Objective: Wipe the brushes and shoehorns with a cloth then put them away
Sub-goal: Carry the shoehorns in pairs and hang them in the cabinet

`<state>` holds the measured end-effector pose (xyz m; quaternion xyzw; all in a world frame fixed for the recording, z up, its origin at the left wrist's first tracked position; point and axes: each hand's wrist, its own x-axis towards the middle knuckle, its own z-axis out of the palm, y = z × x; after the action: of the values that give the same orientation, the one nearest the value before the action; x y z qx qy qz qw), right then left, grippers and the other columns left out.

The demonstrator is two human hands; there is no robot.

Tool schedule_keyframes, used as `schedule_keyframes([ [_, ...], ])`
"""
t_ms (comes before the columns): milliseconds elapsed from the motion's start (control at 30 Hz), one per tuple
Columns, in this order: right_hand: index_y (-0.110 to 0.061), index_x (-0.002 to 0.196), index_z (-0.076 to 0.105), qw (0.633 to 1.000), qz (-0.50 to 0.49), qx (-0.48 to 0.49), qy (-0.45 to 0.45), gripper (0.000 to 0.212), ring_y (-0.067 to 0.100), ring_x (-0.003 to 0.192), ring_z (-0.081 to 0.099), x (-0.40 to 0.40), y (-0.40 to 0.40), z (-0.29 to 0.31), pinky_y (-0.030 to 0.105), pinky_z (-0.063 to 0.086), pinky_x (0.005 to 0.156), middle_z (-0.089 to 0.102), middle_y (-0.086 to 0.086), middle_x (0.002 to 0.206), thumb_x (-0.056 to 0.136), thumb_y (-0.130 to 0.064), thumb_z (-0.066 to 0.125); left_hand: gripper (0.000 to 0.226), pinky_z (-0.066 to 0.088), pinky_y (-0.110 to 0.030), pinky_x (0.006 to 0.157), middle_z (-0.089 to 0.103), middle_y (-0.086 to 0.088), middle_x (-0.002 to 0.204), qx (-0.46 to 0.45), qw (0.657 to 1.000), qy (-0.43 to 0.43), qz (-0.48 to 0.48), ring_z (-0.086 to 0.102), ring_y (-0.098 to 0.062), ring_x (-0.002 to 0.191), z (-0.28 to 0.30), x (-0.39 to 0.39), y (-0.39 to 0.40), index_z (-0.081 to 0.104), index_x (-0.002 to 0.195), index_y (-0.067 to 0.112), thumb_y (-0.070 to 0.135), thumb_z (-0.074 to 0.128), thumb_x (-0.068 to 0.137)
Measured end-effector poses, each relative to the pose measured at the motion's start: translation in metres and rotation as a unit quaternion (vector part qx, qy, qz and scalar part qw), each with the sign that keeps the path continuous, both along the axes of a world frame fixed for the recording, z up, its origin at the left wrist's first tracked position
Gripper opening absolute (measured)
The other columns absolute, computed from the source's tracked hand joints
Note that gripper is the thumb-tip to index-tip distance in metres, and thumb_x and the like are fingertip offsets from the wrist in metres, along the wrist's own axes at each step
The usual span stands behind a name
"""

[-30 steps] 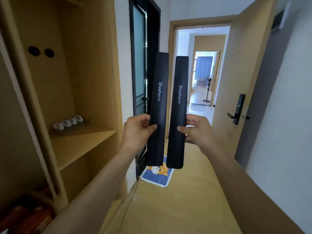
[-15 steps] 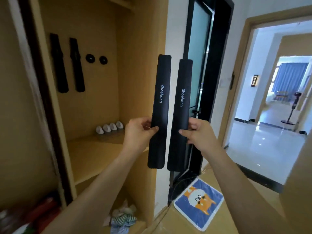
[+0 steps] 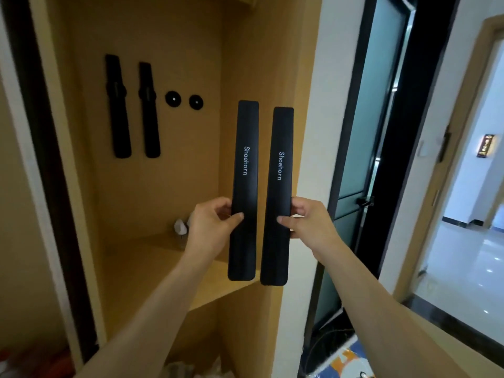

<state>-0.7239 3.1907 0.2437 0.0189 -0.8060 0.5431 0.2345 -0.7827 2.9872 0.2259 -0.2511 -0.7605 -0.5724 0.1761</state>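
Black shoehorns [image 3: 243, 186] upright, L hand [image 3: 211, 223]/R hand [image 3: 308, 223]; lower-left blurred.

Count, head view: 2 black shoehorns printed "Shoehorn", left shoehorn [image 3: 244, 186] and right shoehorn [image 3: 276, 192]. 2 long black brushes on the cabinet back panel, one [image 3: 117, 105], the other [image 3: 148, 109]. 2 round black wall mounts [image 3: 173, 99], [image 3: 195, 101]. 2 hands: left [image 3: 211, 223], right [image 3: 306, 223].
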Motion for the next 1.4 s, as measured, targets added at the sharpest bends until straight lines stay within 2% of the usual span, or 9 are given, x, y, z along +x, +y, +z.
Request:
schedule_keyframes([
  [167,-0.019,0.105,0.073,1.000,0.025,0.003,0.011,0.024,0.010,0.088,0.073,-0.075,0.003,0.013,0.035,0.063,0.076,0.076,-0.005,0.094,0.088,-0.002,0.071,0.006,0.060,-0.038,0.076,0.072,0.005,0.087,0.019,1.000,-0.005,0.011,0.069,-0.010,0.083,0.012,-0.074,0.008,0.070,0.089,0.022,0.019,0.073,0.085],
  [267,-0.019,0.105,0.073,0.999,0.041,-0.009,0.021,0.024,0.010,0.088,0.073,-0.119,-0.001,0.012,0.037,0.062,0.079,0.076,-0.005,0.095,0.088,-0.002,0.070,0.010,0.058,-0.024,0.064,0.072,0.006,0.087,0.031,0.999,-0.009,0.020,0.071,-0.009,0.080,0.013,-0.112,0.008,0.070,0.090,0.026,0.018,0.074,0.085],
  [367,-0.024,0.100,0.073,0.998,0.052,-0.009,0.023,0.026,0.012,0.093,0.072,-0.157,-0.010,0.011,0.041,0.061,0.084,0.077,-0.004,0.099,0.088,-0.001,0.070,0.022,0.049,-0.013,0.047,0.071,0.016,0.072,0.048,0.998,-0.018,0.039,0.069,0.000,0.066,0.012,-0.138,0.001,0.065,0.081,0.037,0.017,0.074,0.085],
  [433,-0.018,0.104,0.074,0.997,0.068,-0.012,0.016,0.025,0.015,0.096,0.072,-0.181,-0.016,0.010,0.045,0.060,0.087,0.076,0.000,0.101,0.089,0.001,0.068,0.026,0.051,-0.013,0.056,0.069,0.025,0.075,0.042,0.998,-0.019,0.048,0.067,0.005,0.071,0.012,-0.153,-0.008,0.064,0.077,0.039,0.015,0.074,0.085],
  [533,-0.015,0.109,0.073,0.995,0.100,-0.023,0.009,0.028,0.019,0.101,0.071,-0.217,-0.026,0.009,0.049,0.059,0.089,0.075,0.003,0.104,0.089,0.003,0.066,0.020,0.054,-0.019,0.069,0.069,0.024,0.085,0.024,0.998,-0.024,0.053,0.067,0.004,0.081,0.012,-0.176,-0.025,0.066,0.085,0.036,0.016,0.071,0.086],
  [933,-0.032,0.099,0.069,0.977,0.208,-0.045,-0.009,0.034,0.015,0.106,0.067,-0.354,-0.059,0.004,0.044,0.055,0.095,0.073,-0.004,0.106,0.092,0.001,0.063,0.019,0.058,-0.033,0.077,0.070,0.004,0.088,0.034,0.973,-0.032,0.226,0.068,-0.011,0.083,0.013,-0.255,-0.060,0.067,0.086,0.027,0.009,0.071,0.086],
  [1167,-0.035,0.091,0.065,0.967,0.245,-0.067,-0.022,0.038,0.009,0.099,0.065,-0.423,-0.052,0.003,0.030,0.053,0.084,0.070,-0.011,0.097,0.092,0.004,0.062,0.012,0.057,-0.043,0.086,0.071,-0.004,0.089,0.032,0.961,-0.039,0.273,0.068,-0.019,0.088,0.021,-0.304,-0.047,0.072,0.090,0.012,0.002,0.068,0.086],
  [1267,-0.037,0.090,0.063,0.967,0.247,-0.055,-0.015,0.040,0.003,0.093,0.064,-0.443,-0.046,0.003,0.023,0.049,0.075,0.069,-0.014,0.096,0.092,0.003,0.061,0.011,0.056,-0.042,0.086,0.072,-0.007,0.089,0.032,0.956,-0.035,0.288,0.068,-0.021,0.089,0.024,-0.323,-0.041,0.073,0.091,0.009,0.001,0.068,0.086],
  [1400,-0.038,0.092,0.063,0.967,0.245,-0.072,-0.005,0.040,-0.001,0.090,0.064,-0.461,-0.043,0.003,0.019,0.047,0.069,0.069,-0.015,0.095,0.092,0.002,0.062,0.015,0.057,-0.028,0.074,0.073,0.001,0.084,0.035,0.953,-0.027,0.299,0.070,-0.015,0.084,0.025,-0.346,-0.040,0.074,0.087,0.018,0.003,0.070,0.085],
])
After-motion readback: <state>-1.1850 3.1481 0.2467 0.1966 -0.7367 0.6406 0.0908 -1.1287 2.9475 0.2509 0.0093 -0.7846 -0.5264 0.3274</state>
